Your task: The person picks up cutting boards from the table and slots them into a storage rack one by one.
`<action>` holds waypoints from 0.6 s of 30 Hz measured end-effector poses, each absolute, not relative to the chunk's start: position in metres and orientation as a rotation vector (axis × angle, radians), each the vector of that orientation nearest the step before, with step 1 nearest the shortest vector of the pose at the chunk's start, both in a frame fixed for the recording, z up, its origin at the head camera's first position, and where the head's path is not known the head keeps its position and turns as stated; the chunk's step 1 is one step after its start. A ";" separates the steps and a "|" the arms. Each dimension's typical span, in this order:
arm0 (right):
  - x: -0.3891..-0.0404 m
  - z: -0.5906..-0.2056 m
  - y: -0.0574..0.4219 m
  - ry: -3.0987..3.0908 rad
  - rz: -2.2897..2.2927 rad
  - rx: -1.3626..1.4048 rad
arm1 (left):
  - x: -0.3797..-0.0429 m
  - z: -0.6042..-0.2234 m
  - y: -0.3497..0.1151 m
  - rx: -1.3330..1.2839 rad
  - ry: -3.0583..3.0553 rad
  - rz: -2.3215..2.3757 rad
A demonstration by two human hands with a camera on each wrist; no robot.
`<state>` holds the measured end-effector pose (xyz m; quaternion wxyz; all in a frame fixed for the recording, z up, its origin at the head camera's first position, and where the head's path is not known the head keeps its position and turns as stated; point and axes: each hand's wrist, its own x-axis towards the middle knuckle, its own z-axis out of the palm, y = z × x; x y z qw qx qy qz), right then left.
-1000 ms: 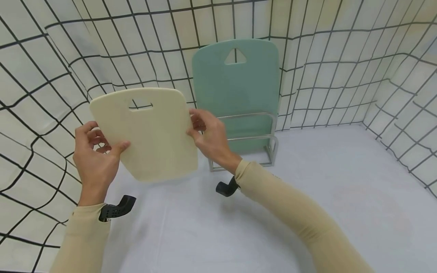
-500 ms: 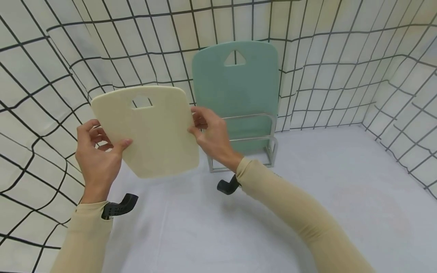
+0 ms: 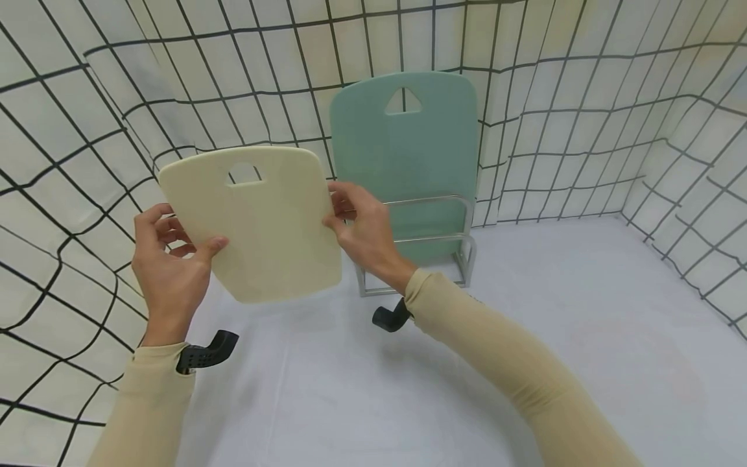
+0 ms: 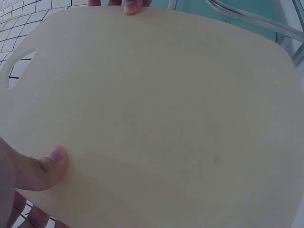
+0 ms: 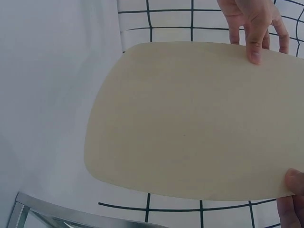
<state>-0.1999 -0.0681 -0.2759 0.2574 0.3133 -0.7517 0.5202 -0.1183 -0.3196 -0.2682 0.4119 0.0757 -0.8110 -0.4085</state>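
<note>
A cream cutting board with a handle hole near its top edge is held up in front of the person, tilted slightly. The left hand grips its left edge, thumb across the near face and fingers behind. At the opposite edge the right hand pinches the board between thumb and fingers. Just behind the right hand, a green cutting board stands upright in a metal wire rack. In the left wrist view the cream board fills most of the picture, with the right fingertips at its far edge.
The rack stands on a white-covered table. A white wall covering with a black grid rises at the back and along both sides. Each wrist carries a black camera mount.
Both hands and the cream board have shifted slightly up and to the right. The grip on the board is the same, and the green board stays in the rack.
</note>
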 end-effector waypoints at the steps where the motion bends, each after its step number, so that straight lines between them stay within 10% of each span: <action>1: -0.200 -0.276 -0.068 -2.039 1.412 0.850 | -0.118 -0.268 -0.320 0.189 -2.041 -1.027; 18: -0.207 -0.275 -0.064 -2.035 1.393 0.830 | -0.126 -0.269 -0.314 0.176 -2.044 -0.995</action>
